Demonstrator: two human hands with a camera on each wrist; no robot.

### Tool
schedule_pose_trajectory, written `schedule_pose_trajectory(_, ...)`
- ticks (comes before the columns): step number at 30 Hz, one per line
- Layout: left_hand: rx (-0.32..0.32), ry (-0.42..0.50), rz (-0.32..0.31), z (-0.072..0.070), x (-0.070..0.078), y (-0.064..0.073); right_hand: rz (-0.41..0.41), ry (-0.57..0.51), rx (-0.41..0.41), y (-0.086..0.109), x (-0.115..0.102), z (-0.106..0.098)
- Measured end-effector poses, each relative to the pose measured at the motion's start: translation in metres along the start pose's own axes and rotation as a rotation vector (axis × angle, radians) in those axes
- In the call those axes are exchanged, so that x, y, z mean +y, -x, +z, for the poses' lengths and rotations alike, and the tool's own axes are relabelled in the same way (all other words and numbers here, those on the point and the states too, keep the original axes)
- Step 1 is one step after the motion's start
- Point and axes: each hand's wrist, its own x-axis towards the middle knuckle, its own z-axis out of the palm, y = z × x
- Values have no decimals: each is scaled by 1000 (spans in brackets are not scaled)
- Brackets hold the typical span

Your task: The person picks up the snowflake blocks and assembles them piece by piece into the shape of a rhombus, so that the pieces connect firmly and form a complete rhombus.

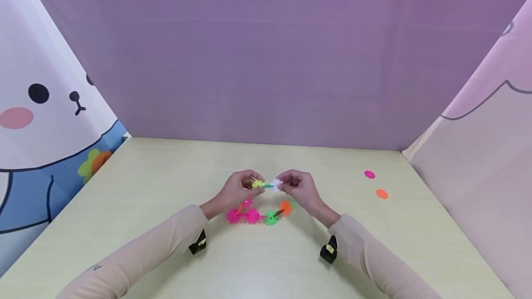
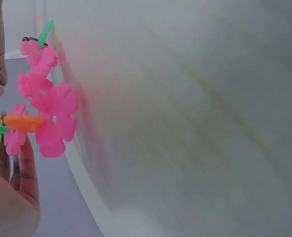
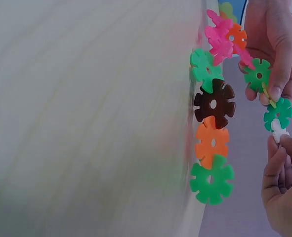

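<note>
My left hand [image 1: 232, 191] pinches a yellow flower-shaped plastic disc [image 1: 257, 183] between thumb and fingers. Facing it, my right hand [image 1: 305, 193] pinches a white disc [image 1: 276, 185]. A green disc [image 3: 272, 118] joins the two, slotted edge to edge. From the yellow disc the linked chain curves back toward me. It runs through another green disc [image 3: 252, 77], several pink discs [image 2: 44, 129] with an orange one [image 2: 24, 123] among them, then green, a brown disc [image 3: 202, 104], orange, and a green disc [image 3: 200, 182] at the free end.
A loose pink disc [image 1: 369, 174] and a loose orange disc [image 1: 382, 194] lie on the pale wooden table [image 1: 257, 266] at the right. A purple cloth wall [image 1: 266, 59] rises along its back edge, with printed panels on both sides.
</note>
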Motion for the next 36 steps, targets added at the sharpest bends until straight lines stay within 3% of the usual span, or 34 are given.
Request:
schedule_pose_trajectory(5,-6,10,-23,0,-2,0,18,35,-32,-2,1,-1)
schedule_pose_trajectory(15,-8,25,-16,0,-1,2,-59,173,-26,3,1,-19)
schedule_pose_trajectory(23,-15,24,-5,-3,25,14,-60,269,29,10,9,-47)
schedule_pose_trajectory(30,-6,8,-3,-2,-4,2,-41,366,65,8,56,-89)
schedule_pose_trajectory(36,1,-1,13,-3,-5,1,-15,460,90,17,70,-123)
